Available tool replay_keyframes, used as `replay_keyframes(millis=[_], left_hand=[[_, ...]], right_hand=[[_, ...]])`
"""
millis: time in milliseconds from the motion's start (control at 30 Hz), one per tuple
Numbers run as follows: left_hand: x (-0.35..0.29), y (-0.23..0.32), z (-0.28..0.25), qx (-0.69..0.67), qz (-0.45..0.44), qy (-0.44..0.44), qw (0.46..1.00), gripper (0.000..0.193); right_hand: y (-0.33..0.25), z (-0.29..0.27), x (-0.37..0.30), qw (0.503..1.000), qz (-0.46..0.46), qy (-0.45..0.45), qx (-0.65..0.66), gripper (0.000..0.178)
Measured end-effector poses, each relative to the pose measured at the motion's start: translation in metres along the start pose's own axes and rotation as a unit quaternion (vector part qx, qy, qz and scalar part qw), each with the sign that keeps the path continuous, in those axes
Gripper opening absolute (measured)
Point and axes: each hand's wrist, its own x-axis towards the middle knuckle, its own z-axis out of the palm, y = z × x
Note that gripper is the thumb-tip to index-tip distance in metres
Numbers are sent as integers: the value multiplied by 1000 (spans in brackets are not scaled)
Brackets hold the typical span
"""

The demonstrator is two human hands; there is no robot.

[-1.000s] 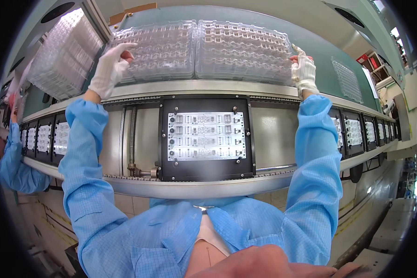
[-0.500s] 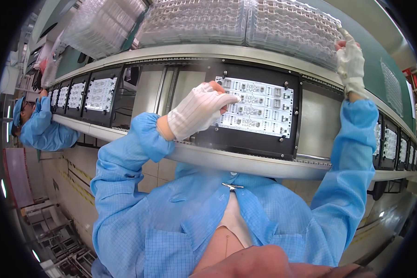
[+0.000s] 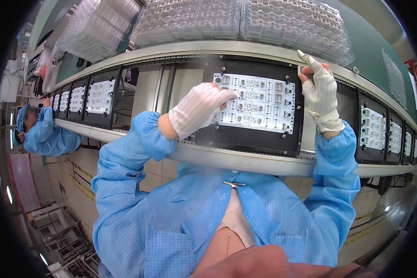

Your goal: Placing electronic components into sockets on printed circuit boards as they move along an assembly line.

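Note:
A white circuit board panel point(image 3: 257, 121) with rows of small components lies in a black carrier frame point(image 3: 245, 139) in front of me. My left hand point(image 3: 200, 107), in a striped white glove with bare fingertips, is closed over the panel's left side. Its thumb and fingers are pressed together, and whatever they hold is hidden. Beyond the panel's right edge, my right hand point(image 3: 320, 95) hovers near the carrier's far right corner, also gloved. One covered finger stretches forward while the bare-tipped fingers curl in, apparently pinched. Anything in them is too small to make out.
Stacked clear plastic trays point(image 3: 292, 30) stand on the green bench point(image 3: 368, 41) beyond the line's rail point(image 3: 180, 47). More carriers with panels point(image 3: 99, 95) line the track at left and right. A co-worker in blue point(image 3: 48, 127) stands at far left.
My right hand has come back from the clear trays, moving left and nearer, to the carrier's right side. My left hand stays almost in place over the panel.

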Motion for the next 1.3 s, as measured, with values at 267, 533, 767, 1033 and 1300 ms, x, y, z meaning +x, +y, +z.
replay_keyframes(millis=[267,533,767,1033,1300], left_hand=[[-3,-4,3,-102,-46,-2,994,41],[4,2,3,-4,39,-25,999,38],[8,-4,1,-30,42,56,997,33],[18,-17,10,-31,15,173,984,22],[12,-19,6,-79,4,159,984,25]], right_hand=[[-16,6,-11,997,54,-5,59,55],[-38,-2,-18,998,28,-38,40,64],[-66,-14,-40,970,156,-147,116,77],[-66,-22,-47,979,35,-202,-10,72],[-60,-35,-38,968,36,-248,2,70]])
